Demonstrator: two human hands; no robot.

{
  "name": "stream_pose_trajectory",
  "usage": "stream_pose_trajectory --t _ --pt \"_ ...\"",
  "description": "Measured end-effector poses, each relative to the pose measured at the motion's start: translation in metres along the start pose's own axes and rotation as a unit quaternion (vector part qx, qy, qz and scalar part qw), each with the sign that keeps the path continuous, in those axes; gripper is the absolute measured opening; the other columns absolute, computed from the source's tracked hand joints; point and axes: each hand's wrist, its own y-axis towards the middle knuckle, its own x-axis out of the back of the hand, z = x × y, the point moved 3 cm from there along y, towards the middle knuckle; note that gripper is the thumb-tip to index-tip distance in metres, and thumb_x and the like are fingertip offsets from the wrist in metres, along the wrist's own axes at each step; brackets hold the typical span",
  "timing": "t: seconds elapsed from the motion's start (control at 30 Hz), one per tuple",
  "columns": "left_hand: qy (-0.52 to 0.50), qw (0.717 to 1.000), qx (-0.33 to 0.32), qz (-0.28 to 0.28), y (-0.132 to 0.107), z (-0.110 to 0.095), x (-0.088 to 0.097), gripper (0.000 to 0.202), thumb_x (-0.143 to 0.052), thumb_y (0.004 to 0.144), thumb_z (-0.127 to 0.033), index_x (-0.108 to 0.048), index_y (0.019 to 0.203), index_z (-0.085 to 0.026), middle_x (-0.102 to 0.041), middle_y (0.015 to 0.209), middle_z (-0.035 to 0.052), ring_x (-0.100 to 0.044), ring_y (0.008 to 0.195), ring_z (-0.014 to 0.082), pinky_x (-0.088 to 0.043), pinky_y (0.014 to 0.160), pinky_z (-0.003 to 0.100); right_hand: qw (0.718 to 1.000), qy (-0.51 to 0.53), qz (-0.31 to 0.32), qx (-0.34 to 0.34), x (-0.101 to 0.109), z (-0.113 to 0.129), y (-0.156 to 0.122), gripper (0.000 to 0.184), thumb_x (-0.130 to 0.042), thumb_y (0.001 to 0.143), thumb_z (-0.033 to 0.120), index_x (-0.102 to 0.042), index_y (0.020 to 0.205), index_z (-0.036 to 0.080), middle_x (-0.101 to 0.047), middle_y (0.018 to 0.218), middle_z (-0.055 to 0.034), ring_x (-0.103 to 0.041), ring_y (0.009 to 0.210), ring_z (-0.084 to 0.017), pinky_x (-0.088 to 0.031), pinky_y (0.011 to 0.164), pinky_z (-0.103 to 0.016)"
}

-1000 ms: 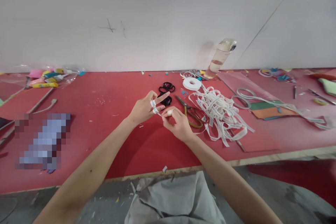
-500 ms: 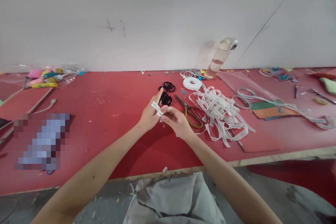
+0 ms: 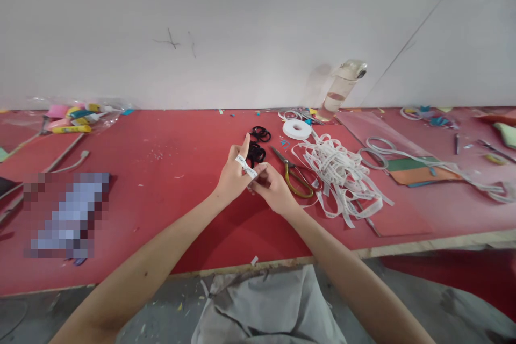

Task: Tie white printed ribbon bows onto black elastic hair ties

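A strip of white printed ribbon runs across my left hand at the base of the raised index finger. The other fingers of that hand are curled and partly hidden. My right hand pinches the ribbon's right-hand end between thumb and fingers, close against the left hand. Just beyond my fingertips lie black elastic hair ties, partly covered by my left hand. Scissors with yellowish handles rest to the right of my right hand, beside a loose heap of the same printed ribbon.
Behind the heap sit a white tape roll and a clear bottle against the pale partition. Coloured sheets and a looped cable lie right. A bag of small tubes and a blurred bluish object lie left.
The ribbon strip across my left hand shows longer and its right end has moved slightly right with my right fingers. The view has shifted a little.
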Motion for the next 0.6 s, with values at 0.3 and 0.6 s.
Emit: stream_pose_trajectory --t 0.3,0.6 --pt "0.024 0.995 0.081 -0.045 0.006 0.013 0.007 0.081 -0.058 0.086 -0.039 -0.015 0.155 -0.031 -0.038 0.125 0.0094 -0.051 0.074 0.0107 -0.049 0.071 0.029 1.0 0.009 0.003 -0.007 -0.003 0.005 -0.002 0.029 -0.066 0.084 0.031 -0.039 0.084 0.023 -0.057 0.069 0.0045 -0.057 0.061 -0.011 -0.049 0.062 -0.026" --pt "-0.305 0.908 0.285 -0.028 0.004 0.015 -0.001 0.066 -0.061 0.085 -0.038 -0.04 0.146 -0.027 -0.057 0.12 0.0105 -0.055 0.073 0.0128 -0.045 0.06 0.024 0.984 -0.165 0.018 0.059 -0.005 0.013 -0.003 0.028 -0.053 0.086 0.021 -0.035 0.065 0.021 -0.046 0.064 0.0032 -0.048 0.062 -0.011 -0.041 0.064 -0.024"
